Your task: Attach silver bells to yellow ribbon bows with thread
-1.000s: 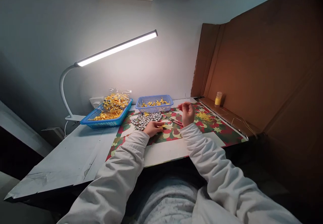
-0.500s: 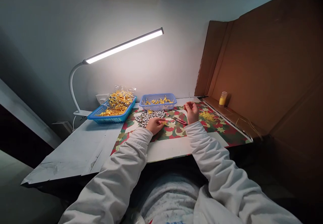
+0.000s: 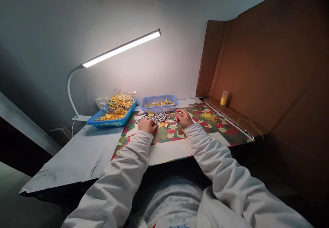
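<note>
At 9 o'clock from a loose yellow bow (image 3: 163, 125), with noon toward the wall (image 3: 177, 74), the left hand (image 3: 147, 125) rests knuckles up at the near edge of a pile of silver beads (image 3: 159, 117). Its fingers curl downward; whether they pinch a bead, I cannot tell. Between 2 and 3 o'clock the right hand (image 3: 184, 118) is low over the patterned mat (image 3: 167, 137), fingers bent and thumb near the forefinger; anything held there is too small to make out. The bow lies on the mat between the hands, apparently touching neither.

Picking from the pile, at 11 o'clock, seems the step in hand. It should go best with the fingertips taking a single bead from the edge, so the others do not roll. The bow looks light and easily creased, so a soft grip at its middle would suit it. At 12 o'clock a basket (image 3: 159, 110) holds yellow pieces; the thin yellow strands (image 3: 209, 117) near 3 o'clock could tangle, so the right sleeve (image 3: 203, 140) is best kept off them.
</note>
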Motion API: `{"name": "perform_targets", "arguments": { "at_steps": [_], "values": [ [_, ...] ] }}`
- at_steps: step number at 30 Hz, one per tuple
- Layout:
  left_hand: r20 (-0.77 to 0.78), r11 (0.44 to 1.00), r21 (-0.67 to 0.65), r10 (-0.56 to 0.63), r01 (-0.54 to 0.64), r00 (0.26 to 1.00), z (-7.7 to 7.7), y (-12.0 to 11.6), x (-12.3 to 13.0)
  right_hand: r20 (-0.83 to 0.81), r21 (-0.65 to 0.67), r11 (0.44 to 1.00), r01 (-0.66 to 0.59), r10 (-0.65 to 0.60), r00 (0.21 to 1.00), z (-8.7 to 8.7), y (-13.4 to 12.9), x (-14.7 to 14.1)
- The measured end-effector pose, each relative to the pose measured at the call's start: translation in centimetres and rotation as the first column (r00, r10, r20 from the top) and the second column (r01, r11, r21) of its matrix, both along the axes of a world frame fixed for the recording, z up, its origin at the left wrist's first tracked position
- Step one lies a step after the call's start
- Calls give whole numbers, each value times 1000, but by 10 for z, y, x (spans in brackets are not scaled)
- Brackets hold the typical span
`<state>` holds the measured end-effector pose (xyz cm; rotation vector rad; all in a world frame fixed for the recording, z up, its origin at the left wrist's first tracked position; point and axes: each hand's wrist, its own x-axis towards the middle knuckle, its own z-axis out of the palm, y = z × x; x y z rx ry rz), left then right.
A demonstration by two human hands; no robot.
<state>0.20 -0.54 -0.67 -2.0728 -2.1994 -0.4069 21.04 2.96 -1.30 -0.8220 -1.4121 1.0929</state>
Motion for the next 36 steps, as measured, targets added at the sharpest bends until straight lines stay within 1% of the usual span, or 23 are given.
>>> {"name": "perform_targets", "arguments": {
  "at_steps": [4,7,8,10,13,15,17,18,19,20,21,23,24,25,26,28,30,36],
  "values": [
    [32,999,37,-2,1,999,-1,2,2,230,-35,998,-46,53,972,-10,-2,-7],
    [74,996,90,14,-20,997,-2,4,1,345,-57,990,-128,140,928,-17,-5,-14],
    [88,994,104,7,-16,996,-2,4,2,363,-61,985,-159,170,916,-19,-6,-17],
    [100,992,118,-46,34,994,-4,4,2,385,-63,981,-185,195,902,-22,-7,-22],
    [86,987,102,-133,124,987,-7,5,2,409,-47,987,-155,161,898,-24,-8,-27],
    [88,985,86,-155,147,984,-7,6,1,420,-38,991,-129,133,898,-24,-8,-28],
    [144,981,115,-172,156,975,-8,8,0,417,-48,990,-130,139,898,-23,-10,-28],
    [205,976,145,-193,165,960,-8,8,1,406,-59,988,-145,156,901,-22,-11,-28],
    [295,968,175,-228,182,928,-8,9,1,387,-65,984,-165,178,905,-21,-13,-28],
    [407,957,200,-275,208,871,-8,10,2,361,-61,981,-184,194,912,-21,-14,-28],
    [526,946,216,-322,243,787,-9,11,4,335,-46,980,-196,200,921,-20,-16,-29],
    [722,918,225,-382,326,578,-10,13,8,301,14,982,-189,176,937,-18,-18,-29],
    [782,906,225,-388,360,487,-11,13,10,296,43,983,-180,160,942,-17,-19,-29],
    [821,899,226,-383,374,424,-12,13,11,295,64,982,-176,150,944,-16,-19,-29],
    [843,900,228,-374,372,387,-12,13,12,296,77,982,-175,145,944,-16,-20,-29],
    [865,911,232,-353,340,356,-12,13,13,299,89,979,-181,147,943,-15,-20,-29],
    [875,922,233,-337,310,346,-12,13,13,300,96,978,-187,150,942,-14,-20,-29],
    [891,913,227,-335,340,306,-12,12,14,308,135,974,-181,133,942,-14,-19,-29]
  ]
}}
